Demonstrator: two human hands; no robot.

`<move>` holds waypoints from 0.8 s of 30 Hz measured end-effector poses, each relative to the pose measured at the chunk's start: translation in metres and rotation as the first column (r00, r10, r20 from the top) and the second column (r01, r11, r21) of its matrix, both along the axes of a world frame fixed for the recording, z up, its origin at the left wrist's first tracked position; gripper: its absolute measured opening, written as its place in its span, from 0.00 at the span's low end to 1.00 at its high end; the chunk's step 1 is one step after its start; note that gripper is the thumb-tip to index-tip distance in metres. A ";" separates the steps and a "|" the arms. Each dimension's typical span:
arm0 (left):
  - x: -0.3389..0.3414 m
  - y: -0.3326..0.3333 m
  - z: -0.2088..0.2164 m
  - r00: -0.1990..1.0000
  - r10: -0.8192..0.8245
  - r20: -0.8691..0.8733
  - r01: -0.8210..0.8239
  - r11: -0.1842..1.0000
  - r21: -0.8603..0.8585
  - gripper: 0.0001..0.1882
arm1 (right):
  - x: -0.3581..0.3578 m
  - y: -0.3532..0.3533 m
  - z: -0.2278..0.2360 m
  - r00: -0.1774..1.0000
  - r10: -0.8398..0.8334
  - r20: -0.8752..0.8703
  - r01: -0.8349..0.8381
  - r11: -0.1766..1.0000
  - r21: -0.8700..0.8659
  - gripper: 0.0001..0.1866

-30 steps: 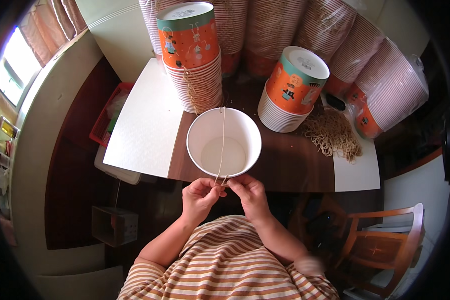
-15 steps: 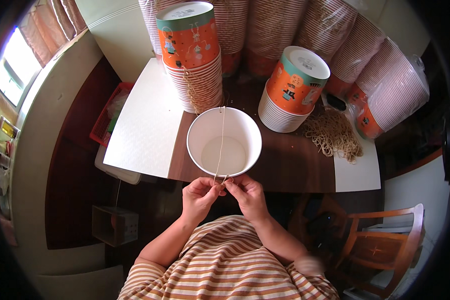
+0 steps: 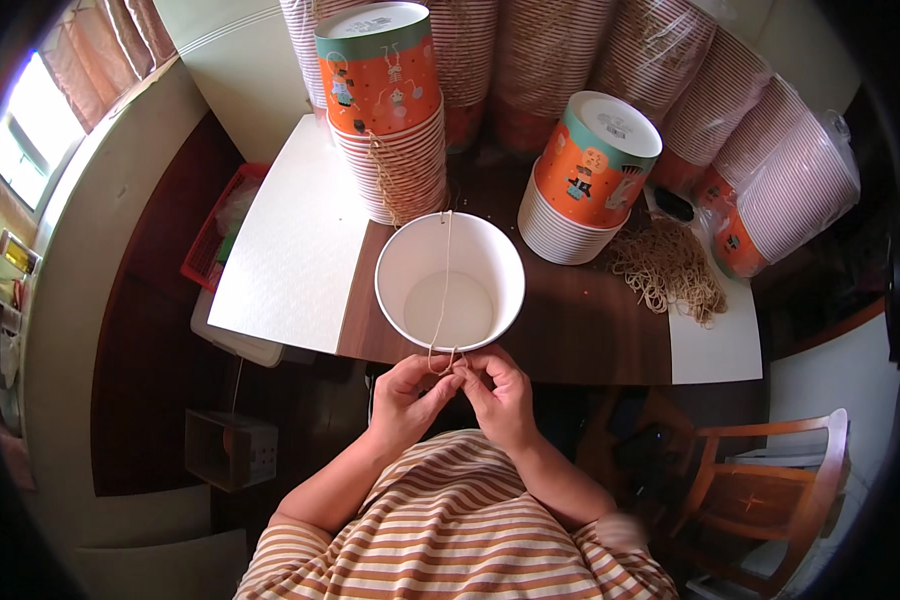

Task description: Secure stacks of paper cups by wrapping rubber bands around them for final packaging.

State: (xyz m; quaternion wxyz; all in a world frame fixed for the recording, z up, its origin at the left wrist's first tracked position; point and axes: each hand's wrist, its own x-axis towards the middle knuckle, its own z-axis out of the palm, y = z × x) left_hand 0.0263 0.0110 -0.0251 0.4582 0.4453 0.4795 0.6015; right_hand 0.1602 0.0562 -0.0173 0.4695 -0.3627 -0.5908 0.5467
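The left fingers (image 3: 436, 394) and the right fingers (image 3: 477, 390) are drawn close, each set with thumb and forefinger pressed together, pinching a thin tan cord (image 3: 448, 262) in front of the striped brown-and-white shirt (image 3: 450, 515); exactly which strand each pair grips is too small to tell. Just beyond the fingers, by the near edge of the desk (image 3: 610, 335), which is dark brown with white side panels, sits a round white paper tub (image 3: 495, 262), its open mouth facing up. The cord runs from the tub's far rim across the opening to the near rim, where it makes a small loop right at the fingertips. Farther from the fingers and to their left rises a stack of upside-down orange-and-green paper tubs (image 3: 382, 75), with tan cords hanging down its side. Beyond them to the right is a shorter stack of similar upturned tubs (image 3: 590, 170), and just right of that lies a loose heap of tan cords (image 3: 668, 262). Farthest from the fingers, along the back, stand tall plastic-wrapped tub stacks (image 3: 660, 65). Well left of the fingers is a red plastic basket (image 3: 202, 255); well right, a brown wooden chair (image 3: 760, 490).
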 end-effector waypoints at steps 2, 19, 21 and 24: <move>0.001 0.002 0.007 0.999 0.036 -0.006 -0.037 0.999 -0.027 0.08 | 0.001 -0.001 0.001 1.000 -0.002 -0.028 0.002 1.000 -0.011 0.05; -0.008 0.000 0.016 0.995 0.067 0.079 -0.058 0.992 -0.110 0.06 | 0.001 0.004 -0.004 0.995 -0.079 0.068 0.075 0.995 0.064 0.06; -0.008 0.000 0.017 0.995 0.054 0.090 -0.046 0.995 -0.088 0.06 | 0.000 0.004 0.001 0.995 -0.077 0.067 0.072 0.995 0.068 0.06; -0.007 0.001 0.017 0.996 0.062 0.066 -0.058 0.996 -0.065 0.06 | -0.001 0.003 0.001 0.994 -0.079 0.072 0.073 0.994 0.080 0.06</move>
